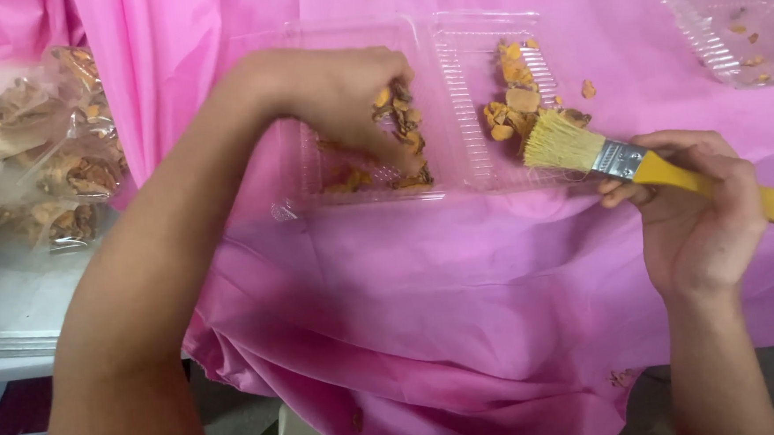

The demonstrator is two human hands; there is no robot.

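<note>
A pink cloth (pixel 426 295) covers the table. Left hand (pixel 336 92) fingers pinch orange chips (pixel 399 120) in a clear tray (pixel 451 99); right hand (pixel 700 214) fingers wrap a yellow brush (pixel 631 160).

Packing table, pink cloth (pixel 461 284) – bagged pieces (pixel 44 165)

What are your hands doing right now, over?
Left hand picking orange chips in clear clamshell tray. Right hand gripping yellow-handled brush, bristles at tray's lid half. Nothing blocking, over.
</note>
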